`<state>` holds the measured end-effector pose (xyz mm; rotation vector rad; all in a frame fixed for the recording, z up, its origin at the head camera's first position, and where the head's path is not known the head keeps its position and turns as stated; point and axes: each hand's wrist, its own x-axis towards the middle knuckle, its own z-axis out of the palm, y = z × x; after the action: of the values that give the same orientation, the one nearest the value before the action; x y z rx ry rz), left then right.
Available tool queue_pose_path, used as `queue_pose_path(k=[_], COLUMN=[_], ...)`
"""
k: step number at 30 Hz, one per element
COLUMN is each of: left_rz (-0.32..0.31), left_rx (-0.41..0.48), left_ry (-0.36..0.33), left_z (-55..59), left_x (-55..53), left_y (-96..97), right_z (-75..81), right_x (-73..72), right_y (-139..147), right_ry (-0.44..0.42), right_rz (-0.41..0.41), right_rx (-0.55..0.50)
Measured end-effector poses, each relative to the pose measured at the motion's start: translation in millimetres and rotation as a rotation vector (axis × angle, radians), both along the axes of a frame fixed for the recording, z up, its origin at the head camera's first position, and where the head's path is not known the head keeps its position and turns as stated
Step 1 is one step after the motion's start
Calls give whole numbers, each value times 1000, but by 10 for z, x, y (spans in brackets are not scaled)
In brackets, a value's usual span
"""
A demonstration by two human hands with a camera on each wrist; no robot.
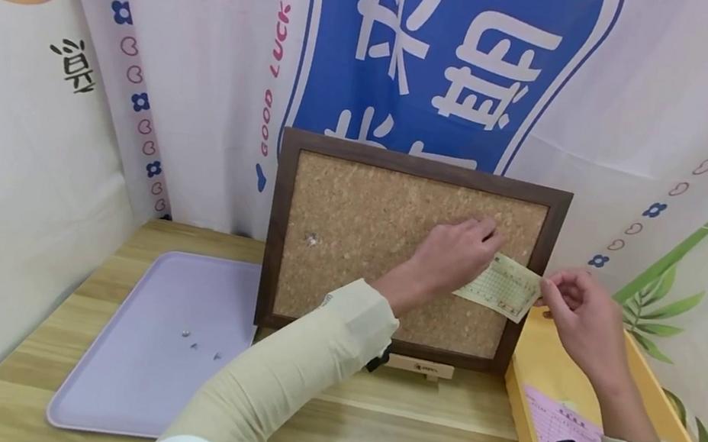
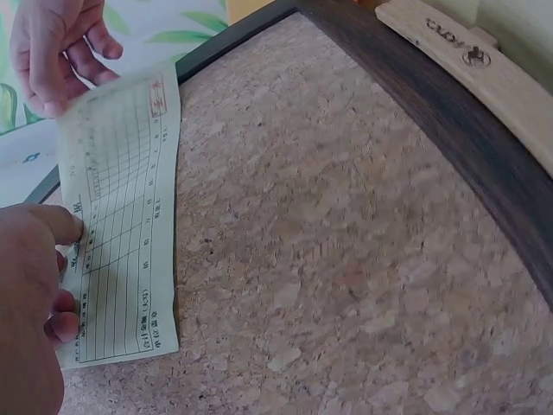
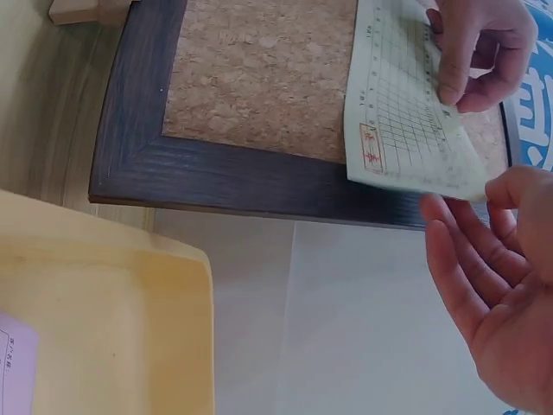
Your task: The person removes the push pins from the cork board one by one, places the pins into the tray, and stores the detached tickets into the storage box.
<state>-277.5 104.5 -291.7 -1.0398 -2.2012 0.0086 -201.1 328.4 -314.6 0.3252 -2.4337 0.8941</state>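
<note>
A framed cork board (image 1: pixel 363 253) stands upright on a small wooden stand (image 1: pixel 421 367). In front of its right part is a pale green printed form slip (image 1: pixel 506 288) with ruled lines and a red stamp. My left hand (image 1: pixel 460 253) pinches the slip's upper edge against the board, thumb in front; whether a pin is between its fingers is hidden. The slip's right corner is pinched between thumb and index finger of my right hand (image 1: pixel 578 318), out by the frame's right edge. In the right wrist view the slip (image 3: pixel 406 112) bends slightly, overlapping the dark frame.
On the left lies a lilac tray (image 1: pixel 139 349) with several small clear pins (image 1: pixel 194 345). A clear pin (image 1: pixel 311 240) sits on the cork's left side. At right, a yellow bin (image 1: pixel 542 351) holds a pink slip (image 1: pixel 561 428) and other papers. A printed curtain (image 1: pixel 224 77) hangs behind.
</note>
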Motion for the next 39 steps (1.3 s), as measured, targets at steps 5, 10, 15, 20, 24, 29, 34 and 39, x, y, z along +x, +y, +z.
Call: queue_pose_path(k=[5, 10, 15, 20, 24, 29, 34, 39], left_rz=[-2, -23, -36, -58, -62, -75, -89, -113], left_rx=[-22, -7, -26, -37, -56, -53, -57, -29], left_ry=[3, -17, -14, 6, 40, 56, 62, 17], left_z=[0, 18, 36, 29, 10, -6, -8, -11], left_x=[-2, -13, -11, -6, -11, -22, -23, -18], left_y=[4, -11, -25, -18, -25, -37, -40, -35], right_z=[6, 17, 31, 28, 41, 61, 63, 64], right_x=[46, 72, 94, 123, 134, 129, 118, 122], right_y=[8, 0, -6, -5, -16, -13, -5, -12], right_ry=[-20, -33, -35, -31, -32, -27, -31, -43], right_rz=[76, 130, 162, 160, 165, 189, 204, 208], right_rx=[-30, -63, -88, -92, -94, -114, -128, -137])
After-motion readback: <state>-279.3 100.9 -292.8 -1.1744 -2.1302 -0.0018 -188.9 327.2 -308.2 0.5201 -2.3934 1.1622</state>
